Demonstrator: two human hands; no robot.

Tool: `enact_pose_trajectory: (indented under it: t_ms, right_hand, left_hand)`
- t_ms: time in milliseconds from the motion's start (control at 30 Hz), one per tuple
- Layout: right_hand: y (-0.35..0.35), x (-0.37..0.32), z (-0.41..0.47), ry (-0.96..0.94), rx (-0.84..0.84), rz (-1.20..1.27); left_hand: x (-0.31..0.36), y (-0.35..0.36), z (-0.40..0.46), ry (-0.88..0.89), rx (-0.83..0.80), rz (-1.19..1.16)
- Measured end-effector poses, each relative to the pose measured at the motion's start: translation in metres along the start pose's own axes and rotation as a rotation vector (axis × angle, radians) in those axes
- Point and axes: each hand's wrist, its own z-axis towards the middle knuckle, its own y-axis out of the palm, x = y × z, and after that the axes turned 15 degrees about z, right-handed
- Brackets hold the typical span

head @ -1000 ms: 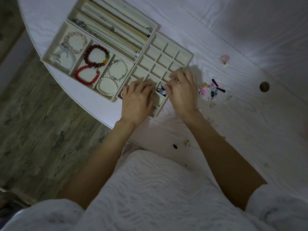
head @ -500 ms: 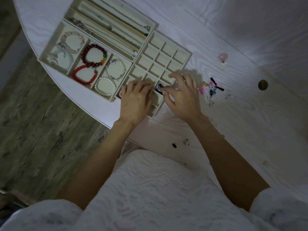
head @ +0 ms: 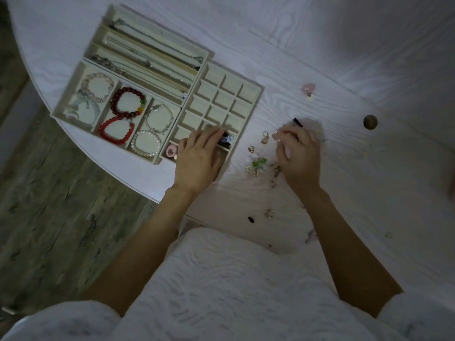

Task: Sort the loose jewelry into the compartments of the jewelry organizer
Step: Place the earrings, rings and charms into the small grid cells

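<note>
Step in hand: picking the next small piece from the loose earrings (head: pixel 257 163) scattered on the white table (head: pixel 369 193), at 3 o'clock of the jewelry organizer (head: pixel 157 102).
Right hand (head: pixel 299 156): over the scatter, fingers curled down toward the pieces; whether they pinch anything I cannot tell, the fingertips hide it.
Left hand (head: pixel 197 158): lies flat with relaxed fingers on the near corner of the small-cell tray (head: pixel 221 102), steadying it.
Already sorted: bracelets (head: pixel 126 104) at 9 o'clock, necklaces (head: pixel 147 60) at 11 o'clock; a dark charm (head: pixel 225 140) and a pink piece (head: pixel 170 150) sit in near cells.
Still loose: a pink heart earring (head: pixel 309 91) at 2 o'clock, a ring (head: pixel 269 213) and a dark bead (head: pixel 251 219) at 5 o'clock.
Next move: probably a fine pinch on one earring, then a carry to an empty cell.
Change: half a second ago the right hand was at the tray's edge by the dark charm; now it is out over the scatter. The left hand has stayed put.
</note>
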Motion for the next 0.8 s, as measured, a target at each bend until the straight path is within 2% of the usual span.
enact_pose_trajectory:
  t_ms: [67,167,300,567,700,800]
  right_hand:
    - [-0.012,0.022,0.001,0.135,0.061,-0.032]
    - [-0.017,0.043,0.01,0.266,0.034,-0.058]
    - [-0.014,0.047,0.021,0.243,-0.063,-0.132]
    - [-0.013,0.038,0.019,0.225,-0.048,-0.116]
    - [-0.013,0.036,0.015,0.313,-0.039,-0.039]
    - [-0.017,0.038,0.013,0.391,0.0,-0.087]
  left_hand:
    - [0.003,0.002,0.002,0.032,-0.04,0.024]
    - [0.003,0.003,0.002,0.044,-0.057,0.047]
    - [0.003,0.001,-0.007,0.056,-0.023,0.084]
    - [0.001,-0.002,-0.008,0.061,-0.032,0.085]
    - [-0.006,-0.006,-0.009,0.032,-0.014,0.114]
    - [-0.007,-0.006,-0.011,0.038,0.004,0.124]
